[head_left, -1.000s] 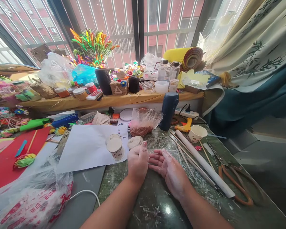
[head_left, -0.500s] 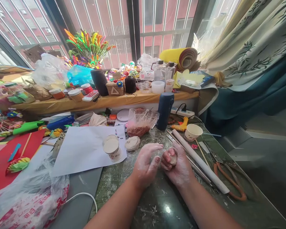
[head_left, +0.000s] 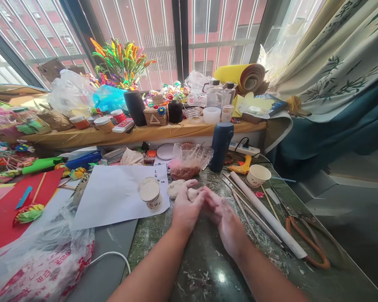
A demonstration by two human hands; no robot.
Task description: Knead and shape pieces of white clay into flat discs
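Observation:
My left hand and my right hand meet over the green marble table, both dusted white. Between their fingertips sits a small pale lump of dough, pinched from both sides. A larger flat dough piece lies just behind my left hand. A paper cup on its side rests on a white sheet to the left.
A plastic bag of reddish stuff, a dark blue bottle, a paper cup, a white rolling stick, thin sticks and orange-handled scissors lie to the right. A crowded shelf runs behind. A printed plastic bag sits front left.
My hands moved forward and closer together. The lump that was in my right fist is now held between the fingertips of both hands.

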